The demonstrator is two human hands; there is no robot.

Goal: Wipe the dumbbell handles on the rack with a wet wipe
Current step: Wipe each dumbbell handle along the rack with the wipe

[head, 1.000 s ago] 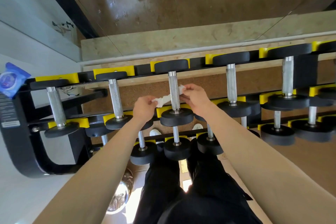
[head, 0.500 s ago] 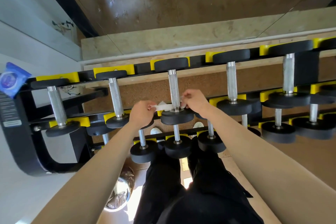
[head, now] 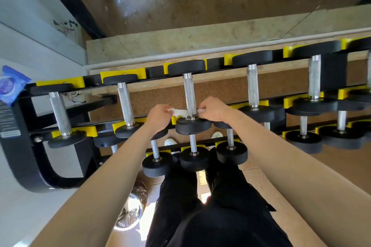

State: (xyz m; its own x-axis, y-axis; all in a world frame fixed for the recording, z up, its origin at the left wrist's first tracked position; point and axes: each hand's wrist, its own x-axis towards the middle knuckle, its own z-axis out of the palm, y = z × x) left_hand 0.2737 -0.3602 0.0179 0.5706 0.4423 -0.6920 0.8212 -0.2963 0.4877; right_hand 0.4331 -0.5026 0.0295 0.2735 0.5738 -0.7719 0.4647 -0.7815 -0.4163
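Note:
A black and yellow rack holds rows of dumbbells with black heads and knurled steel handles. The white wet wipe is stretched behind the near end of the middle top-row handle, just above that dumbbell's near head. My left hand pinches the wipe's left end. My right hand pinches its right end on the other side of the handle. Part of the wipe is hidden behind the handle.
Other top-row handles stand to the left and right. Smaller dumbbells fill the lower tier near my legs. A blue wipe packet rests on the rack's left end. A shiny metal bin stands on the floor. A mirror lines the wall behind.
Both hands slid the wipe down the middle handle toward me, from mid-handle to its near end beside the head. The wipe is now pulled tighter and lower.

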